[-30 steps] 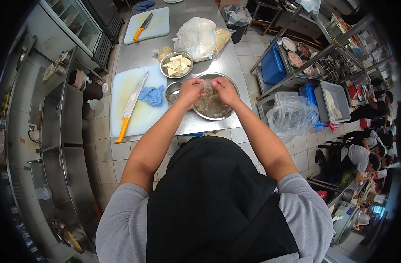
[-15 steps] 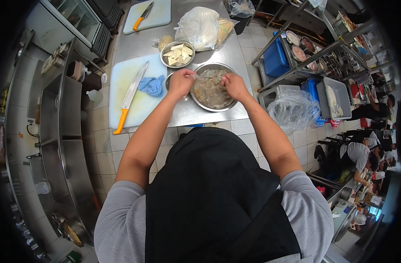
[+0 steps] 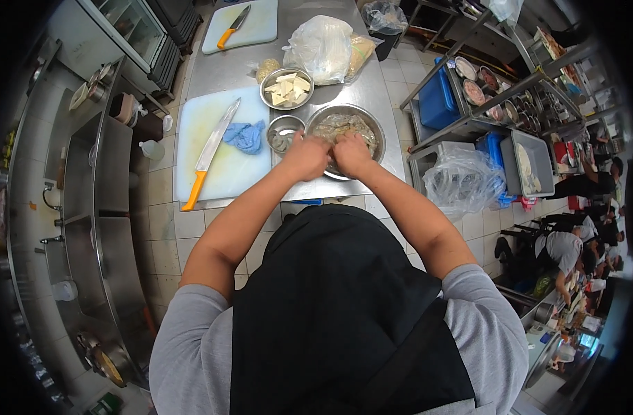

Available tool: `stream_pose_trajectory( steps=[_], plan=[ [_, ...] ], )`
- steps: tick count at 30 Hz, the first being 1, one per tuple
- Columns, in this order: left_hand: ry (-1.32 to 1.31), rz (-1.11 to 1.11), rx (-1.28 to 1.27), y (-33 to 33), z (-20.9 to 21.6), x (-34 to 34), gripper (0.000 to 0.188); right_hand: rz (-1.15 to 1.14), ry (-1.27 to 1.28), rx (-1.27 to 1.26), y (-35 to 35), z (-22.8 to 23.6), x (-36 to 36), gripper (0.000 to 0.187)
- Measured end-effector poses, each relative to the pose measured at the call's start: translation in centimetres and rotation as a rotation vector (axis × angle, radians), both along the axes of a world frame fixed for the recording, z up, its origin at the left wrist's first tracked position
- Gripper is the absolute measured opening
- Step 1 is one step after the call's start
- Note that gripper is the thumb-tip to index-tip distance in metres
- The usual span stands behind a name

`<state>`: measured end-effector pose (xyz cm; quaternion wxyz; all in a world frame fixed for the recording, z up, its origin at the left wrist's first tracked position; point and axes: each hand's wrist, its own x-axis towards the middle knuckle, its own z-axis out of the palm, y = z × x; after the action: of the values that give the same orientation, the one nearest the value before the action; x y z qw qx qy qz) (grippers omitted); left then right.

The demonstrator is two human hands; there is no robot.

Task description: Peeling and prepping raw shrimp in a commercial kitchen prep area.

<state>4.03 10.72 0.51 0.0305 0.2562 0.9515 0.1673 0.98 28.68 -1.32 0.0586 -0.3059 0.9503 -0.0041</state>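
Note:
A steel bowl (image 3: 377, 124) holds greyish, wet-looking pieces of food; a glossy clear film seems to lie over them. My left hand (image 3: 307, 158) is at the bowl's near left rim, fingers curled inward. Close beside it, my right hand (image 3: 352, 153) is over the near side of the bowl, also with bent fingers. Both hands look closed, but what they pinch is hidden under the knuckles. Left of the bowl stands a smaller steel bowl (image 3: 286, 123) with a little greyish food in it. Behind that, another steel bowl (image 3: 287, 88) contains pale cut wedges.
On the white cutting board (image 3: 192, 128) lie an orange-handled knife (image 3: 216, 142) and a blue cloth (image 3: 245, 137). A second board (image 3: 261, 28) carries another knife (image 3: 235, 26). White plastic bags (image 3: 320, 48) stand at the back. To the right is a rack with a grey tub (image 3: 527, 162).
Both hands have come toward me and closer together, from the bowl's sides to its near rim. The clear film stretched between them has dropped toward the food. The small bowl is now uncovered.

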Motion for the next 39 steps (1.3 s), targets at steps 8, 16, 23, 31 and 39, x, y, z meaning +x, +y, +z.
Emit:
stream_pose_trajectory(
  steps=[8, 16, 23, 31, 39],
  plan=[
    [-0.173, -0.001, -0.279, 1.7, 0.2, -1.0, 0.033, 0.005, 0.084, 0.041, 1.5, -1.0, -0.5, 0.017],
    [-0.118, 0.297, 0.469, 2.3, -0.9, -2.9, 0.02, -0.157, -0.013, -0.452, 2.2, 1.4, -1.8, 0.016],
    [-0.053, 0.305, 0.657, 2.8, 1.0, -4.7, 0.016, -0.214, -0.145, -0.71, 3.7, 2.5, -3.7, 0.018],
    [-0.275, 0.448, 0.646, 2.4, 0.5, -5.5, 0.017, -0.133, 0.118, -0.614, 3.3, 1.4, -4.0, 0.007],
    [-0.404, 0.598, 0.843, 0.0, 0.1, -6.2, 0.018, -0.288, 0.041, -0.487, 4.1, 3.2, -2.8, 0.027]
  ],
)
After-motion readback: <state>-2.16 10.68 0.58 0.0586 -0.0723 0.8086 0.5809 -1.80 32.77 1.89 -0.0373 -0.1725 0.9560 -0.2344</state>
